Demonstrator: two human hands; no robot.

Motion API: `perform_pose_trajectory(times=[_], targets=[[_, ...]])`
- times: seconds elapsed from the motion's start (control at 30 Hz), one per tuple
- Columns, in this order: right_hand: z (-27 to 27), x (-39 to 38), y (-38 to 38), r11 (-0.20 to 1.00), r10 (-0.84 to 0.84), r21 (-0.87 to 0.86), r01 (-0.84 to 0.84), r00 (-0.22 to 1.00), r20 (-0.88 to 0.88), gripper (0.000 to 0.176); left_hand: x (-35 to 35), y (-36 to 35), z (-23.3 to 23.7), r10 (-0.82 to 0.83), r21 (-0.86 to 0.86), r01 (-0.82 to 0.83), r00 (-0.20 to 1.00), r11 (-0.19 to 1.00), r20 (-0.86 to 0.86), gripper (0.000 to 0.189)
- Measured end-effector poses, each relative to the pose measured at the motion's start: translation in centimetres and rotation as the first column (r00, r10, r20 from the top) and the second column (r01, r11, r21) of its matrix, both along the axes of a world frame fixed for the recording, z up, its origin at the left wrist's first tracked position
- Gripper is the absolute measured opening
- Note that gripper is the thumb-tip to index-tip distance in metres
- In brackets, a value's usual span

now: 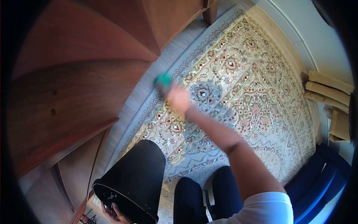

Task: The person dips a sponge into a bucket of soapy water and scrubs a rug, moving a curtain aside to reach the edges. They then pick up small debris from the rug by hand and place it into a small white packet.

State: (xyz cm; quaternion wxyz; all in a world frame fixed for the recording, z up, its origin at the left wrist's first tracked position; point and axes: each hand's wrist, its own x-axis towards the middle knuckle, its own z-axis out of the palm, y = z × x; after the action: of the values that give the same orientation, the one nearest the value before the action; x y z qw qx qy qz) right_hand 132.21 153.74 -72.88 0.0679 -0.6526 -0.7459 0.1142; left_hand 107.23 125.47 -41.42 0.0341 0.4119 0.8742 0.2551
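Your right hand [178,98] is stretched out over the rug [261,112], close to its left border. It is closed around a small green thing [163,79]. Motion blur hides what that thing is, how your fingers sit on it, and whether it touches the rug or hangs just above it.

Your left hand [113,213] grips the rim of a black bin [134,175]. The bin is tilted over the rug's near-left corner, with its mouth towards you and its base pointing away.

Judging by how things lie, the green thing is in your hand at the rug's left edge, just beside the wooden furniture [74,74]. It is well apart from the bin and not in it. The inside of the bin is hidden, so you cannot tell from here what it already holds.

Tan folded pieces [328,89] lie past the rug's right edge.
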Motion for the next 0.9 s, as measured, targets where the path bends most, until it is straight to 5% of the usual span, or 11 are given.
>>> perform_pose_trajectory(times=[0.03,0.17,0.23,0.27,0.37,0.47,0.53,0.63,0.7,0.83,0.9], targets=[[2.0,-2.9,-3.8,0.929,0.363,0.073,-0.363,0.932,0.011,0.047,-0.2,-0.1,0.1,0.003,0.001,-0.003,1.0,1.0,-0.003,0.052],[4.1,-2.1,-5.8,0.785,0.608,0.114,-0.608,0.723,-0.329,0.046,0.3,-0.1,0.5,-0.061,-0.068,0.053,0.991,0.996,-0.117,0.046],[4.8,3.5,0.1,0.864,0.361,-0.228,-0.448,0.869,-0.339,0.036,0.2,0.3,0.5,-0.08,-0.129,0.056,0.978,0.99,-0.194,0.045],[-2.3,6.7,4.4,0.892,0.385,-0.254,-0.373,0.923,-0.004,0.027,0.3,0.4,0.3,-0.05,-0.069,0.042,0.991,0.997,-0.126,0.045],[2.5,17.8,11.8,0.949,-0.119,0.303,0.083,0.988,0.1,0.031,1.0,1.0,0.5,-0.051,-0.063,0.044,0.993,0.997,-0.109,0.046],[2.2,14.1,9.9,0.943,-0.167,0.295,0.154,0.986,0.019,0.032,0.6,0.6,0.4,-0.046,-0.076,0.037,0.992,0.996,-0.119,0.047],[-1.8,9.1,7.4,0.935,-0.232,-0.278,0.221,0.973,-0.008,0.038,0.5,0.5,0.3,-0.012,-0.026,0.01,0.997,1.0,-0.072,0.047],[1.2,12.5,6.4,0.92,0.381,0.121,-0.373,0.922,-0.061,0.044,0.8,0.5,0.7,-0.009,-0.088,-0.004,0.989,0.996,-0.146,0.049],[2.1,20.3,14.0,0.984,-0.096,0.163,0.075,0.988,0.123,0.044,0.6,0.3,0.5,-0.018,-0.128,-0.001,0.989,0.992,-0.149,0.049],[1.3,17.6,11.6,0.968,-0.146,0.205,0.144,0.989,-0.002,0.046,-0.4,-0.6,0.0,0.015,-0.163,-0.041,0.987,0.986,-0.159,0.047],[-1.7,14.4,7.0,0.949,0.122,0.257,-0.183,0.964,0.238,0.04,0.0,-0.2,-0.2,-0.028,-0.042,0.026,0.998,0.999,-0.061,0.045]])
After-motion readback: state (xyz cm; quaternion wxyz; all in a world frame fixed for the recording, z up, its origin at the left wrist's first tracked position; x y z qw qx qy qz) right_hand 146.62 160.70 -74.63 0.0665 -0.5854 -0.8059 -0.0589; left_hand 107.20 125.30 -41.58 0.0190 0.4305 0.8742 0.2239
